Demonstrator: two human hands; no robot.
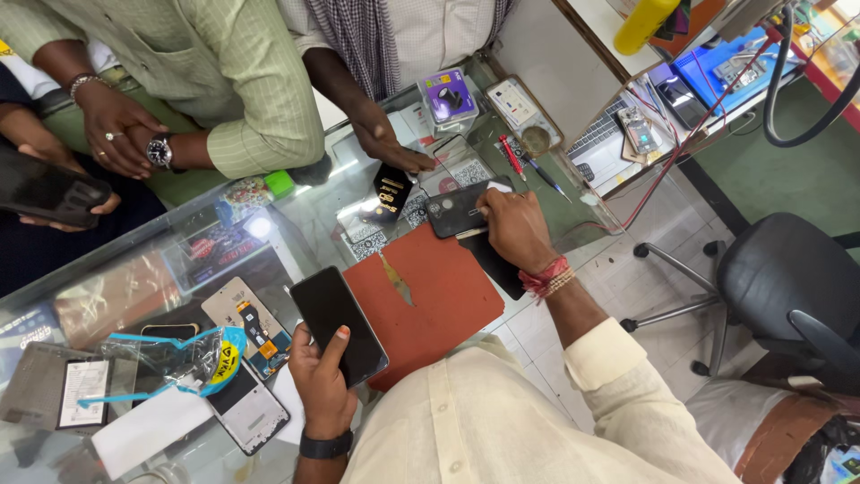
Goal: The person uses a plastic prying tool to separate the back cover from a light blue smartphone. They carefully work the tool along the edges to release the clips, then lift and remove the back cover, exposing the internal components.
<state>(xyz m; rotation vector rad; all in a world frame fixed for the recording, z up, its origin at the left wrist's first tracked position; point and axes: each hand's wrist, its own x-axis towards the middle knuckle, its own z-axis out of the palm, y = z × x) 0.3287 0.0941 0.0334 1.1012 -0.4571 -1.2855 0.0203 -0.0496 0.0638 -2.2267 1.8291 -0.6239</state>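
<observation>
**Two phones in hand over a glass counter**

Nearest the camera, the left hand (321,381) holds a black smartphone (339,324) screen-up, fingers wrapped behind it and the thumb laid along its near edge. The phone hangs over the edge of a red-brown mat (430,300) that lies on the glass counter (296,220).

Across the mat, the right hand (515,229) is curled shut on a thin white tool (473,233), its fingertips pressed against a dark phone (457,209) lying back-up at the mat's far corner. A black flat panel (502,269) sits under that wrist.

Left of the held smartphone lie a loose display panel with a flex cable (246,327), a white phone frame (249,412) and a clear bag with blue trim (175,358).

Beyond the dark phone, another person's hand (390,143) rests on the counter, just beside a small black card (390,193). A second person's clasped hands (121,134) rest at the far left. A red pen (512,157) and a small purple box (448,97) lie further back. A black chair (784,278) stands on the floor at right.
</observation>
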